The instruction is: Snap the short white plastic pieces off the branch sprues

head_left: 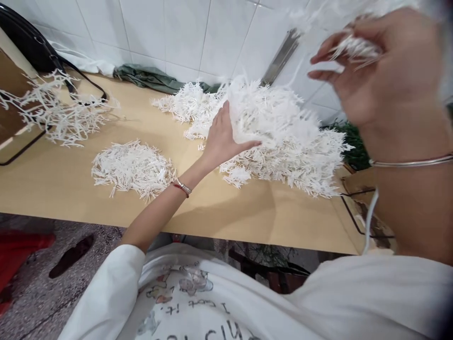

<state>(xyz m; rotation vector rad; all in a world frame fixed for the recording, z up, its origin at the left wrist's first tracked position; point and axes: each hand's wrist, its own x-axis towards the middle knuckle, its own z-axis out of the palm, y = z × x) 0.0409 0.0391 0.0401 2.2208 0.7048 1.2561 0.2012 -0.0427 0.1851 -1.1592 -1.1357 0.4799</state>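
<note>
My left hand (222,137) lies against the big heap of white, branching plastic-looking sprigs (283,156), thumb and fingers spread wide. Something whitish and translucent, perhaps a thin plastic bag (244,113), shows beside its fingers; motion smears it. Raised at the upper right, my right hand (385,71) has its fingers curled round a small bunch of white sprigs (357,49). More blurred white stuff hangs above that hand, and I cannot make out its kind. A smaller pile of short white pieces (132,167) rests on the table left of my left forearm.
Bare white branched stems (71,115) lie at the table's left, near a black bag (28,38). Dark green cloth (148,78) runs along the tiled wall (184,33). Green foliage (356,144) and a cardboard box stand at right. The tan table (226,212) has its front edge before me.
</note>
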